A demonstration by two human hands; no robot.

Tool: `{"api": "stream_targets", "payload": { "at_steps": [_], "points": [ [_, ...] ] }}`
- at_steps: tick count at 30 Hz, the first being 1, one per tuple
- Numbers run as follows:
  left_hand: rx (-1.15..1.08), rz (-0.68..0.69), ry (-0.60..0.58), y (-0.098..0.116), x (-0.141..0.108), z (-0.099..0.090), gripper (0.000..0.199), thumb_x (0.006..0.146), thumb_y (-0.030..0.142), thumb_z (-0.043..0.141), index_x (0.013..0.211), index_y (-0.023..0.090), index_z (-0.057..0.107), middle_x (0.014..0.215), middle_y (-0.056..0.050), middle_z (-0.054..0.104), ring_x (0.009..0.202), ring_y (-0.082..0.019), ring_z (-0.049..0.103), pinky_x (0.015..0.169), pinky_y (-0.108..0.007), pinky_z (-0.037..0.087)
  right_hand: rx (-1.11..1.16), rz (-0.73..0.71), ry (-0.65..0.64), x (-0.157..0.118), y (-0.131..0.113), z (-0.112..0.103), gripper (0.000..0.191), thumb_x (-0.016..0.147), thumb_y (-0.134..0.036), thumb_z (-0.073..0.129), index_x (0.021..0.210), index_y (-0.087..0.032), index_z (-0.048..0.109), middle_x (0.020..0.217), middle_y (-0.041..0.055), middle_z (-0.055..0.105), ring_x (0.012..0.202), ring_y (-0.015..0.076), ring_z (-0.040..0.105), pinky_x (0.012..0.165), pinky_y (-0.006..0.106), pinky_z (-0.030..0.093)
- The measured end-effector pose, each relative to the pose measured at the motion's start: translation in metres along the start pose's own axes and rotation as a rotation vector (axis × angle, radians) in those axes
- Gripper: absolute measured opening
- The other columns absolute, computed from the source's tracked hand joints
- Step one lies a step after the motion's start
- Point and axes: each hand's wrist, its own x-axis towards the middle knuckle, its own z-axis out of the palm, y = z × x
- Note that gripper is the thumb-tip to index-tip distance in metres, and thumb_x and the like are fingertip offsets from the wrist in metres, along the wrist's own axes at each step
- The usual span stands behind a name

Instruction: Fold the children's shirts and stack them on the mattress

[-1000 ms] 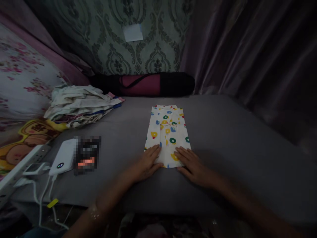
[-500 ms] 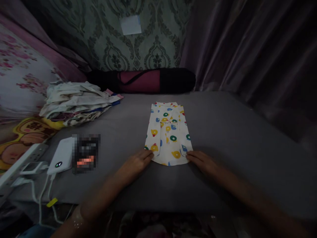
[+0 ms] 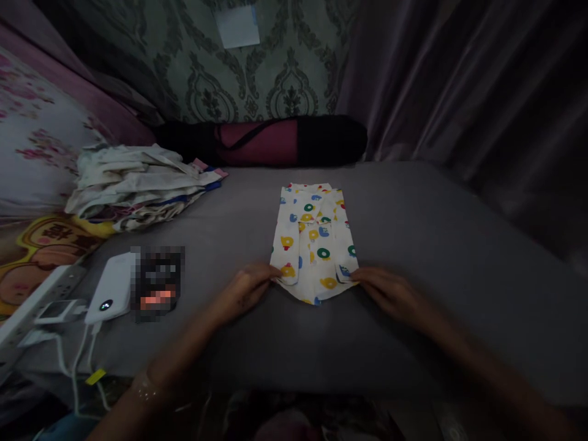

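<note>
A small white shirt printed with yellow, green, blue and red figures lies on the grey bed sheet. Its sides and sleeves are folded inward into a long narrow shape, with the curved hem toward me. My left hand pinches the left edge of the shirt near the hem. At the opposite edge my right hand pinches the right corner. Between the hands the hem sags to a point in the middle.
A pile of clothes sits at the back left. In front of it are a white power bank, a blurred-out dark item and a power strip with cables. A black and maroon rolled bag lies along the wall.
Both hands have closed on the shirt's lower corners and lifted them slightly. The hem now droops in the middle, and the camera view has tilted down a little.
</note>
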Motion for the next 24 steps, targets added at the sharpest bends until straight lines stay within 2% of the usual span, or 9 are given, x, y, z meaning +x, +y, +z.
{"api": "stream_targets", "payload": {
  "at_steps": [3, 6, 9, 12, 15, 18, 21, 24],
  "points": [
    [-0.074, -0.204, 0.029, 0.007, 0.012, -0.007, 0.029, 0.095, 0.028, 0.044, 0.115, 0.021, 0.064, 0.109, -0.006, 0.071, 0.095, -0.017, 0.066, 0.085, -0.029, 0.051, 0.031, 0.071, 0.031, 0.009, 0.004, -0.004, 0.028, 0.096, -0.028, 0.045, 0.117, -0.027, 0.063, 0.113, 0.0042, 0.07, 0.101, 0.02, 0.067, 0.089, 0.035, 0.055],
    [-0.106, -0.344, 0.127, 0.01, 0.026, -0.009, 0.031, 0.092, 0.035, 0.048, 0.111, 0.019, 0.066, 0.102, -0.005, 0.073, 0.088, -0.018, 0.067, 0.079, -0.028, 0.051, 0.038, 0.194, 0.076, 0.02, 0.009, -0.005, 0.029, 0.095, -0.034, 0.045, 0.117, -0.026, 0.063, 0.11, 0.0047, 0.071, 0.096, 0.0209, 0.069, 0.085, 0.035, 0.056],
    [-0.132, -0.386, 0.218, 0.005, 0.041, -0.007, 0.033, 0.09, 0.036, 0.05, 0.11, 0.017, 0.067, 0.099, -0.006, 0.073, 0.087, -0.019, 0.066, 0.078, -0.027, 0.05, 0.072, 0.292, 0.1, 0.035, 0.013, -0.005, 0.032, 0.094, -0.037, 0.045, 0.117, -0.023, 0.062, 0.107, 0.0064, 0.071, 0.092, 0.0215, 0.069, 0.082, 0.034, 0.056],
    [-0.151, -0.426, 0.248, -0.005, 0.054, -0.003, 0.035, 0.088, 0.036, 0.05, 0.11, 0.014, 0.067, 0.088, -0.006, 0.071, 0.076, -0.018, 0.063, 0.07, -0.026, 0.048, 0.104, 0.355, 0.133, 0.049, 0.02, -0.002, 0.035, 0.092, -0.037, 0.046, 0.118, -0.021, 0.062, 0.106, 0.0077, 0.071, 0.093, 0.0222, 0.068, 0.079, 0.034, 0.056],
    [-0.138, -0.467, 0.264, -0.016, 0.065, 0.002, 0.035, 0.086, 0.034, 0.05, 0.109, 0.013, 0.066, 0.077, -0.004, 0.066, 0.067, -0.016, 0.058, 0.062, -0.025, 0.044, 0.095, 0.428, 0.13, 0.06, 0.029, 0.002, 0.035, 0.089, -0.035, 0.047, 0.118, -0.02, 0.062, 0.101, 0.0077, 0.071, 0.084, 0.0213, 0.068, 0.073, 0.034, 0.056],
    [-0.11, -0.495, 0.286, -0.025, 0.071, 0.006, 0.033, 0.082, 0.03, 0.052, 0.107, 0.013, 0.066, 0.07, -0.001, 0.06, 0.064, -0.014, 0.054, 0.059, -0.024, 0.042, 0.104, 0.471, 0.129, 0.064, 0.035, 0.007, 0.036, 0.089, -0.036, 0.045, 0.117, -0.019, 0.062, 0.095, 0.0076, 0.071, 0.078, 0.0202, 0.066, 0.071, 0.034, 0.055],
    [-0.126, -0.525, 0.3, -0.027, 0.074, 0.008, 0.035, 0.082, 0.032, 0.054, 0.108, 0.012, 0.063, 0.067, 0.001, 0.056, 0.061, -0.013, 0.051, 0.057, -0.023, 0.041, 0.108, 0.505, 0.128, 0.065, 0.035, 0.009, 0.043, 0.087, -0.042, 0.05, 0.12, -0.017, 0.059, 0.092, 0.008, 0.07, 0.079, 0.0208, 0.065, 0.071, 0.033, 0.054],
    [-0.192, -0.562, 0.287, -0.023, 0.075, 0.008, 0.041, 0.079, 0.032, 0.057, 0.114, 0.012, 0.059, 0.072, 0.0, 0.058, 0.063, -0.013, 0.053, 0.057, -0.023, 0.042, 0.092, 0.479, 0.08, 0.062, 0.035, 0.01, 0.055, 0.079, -0.033, 0.059, 0.131, -0.016, 0.052, 0.096, 0.0077, 0.068, 0.082, 0.0202, 0.064, 0.075, 0.033, 0.054]
  ]
}}
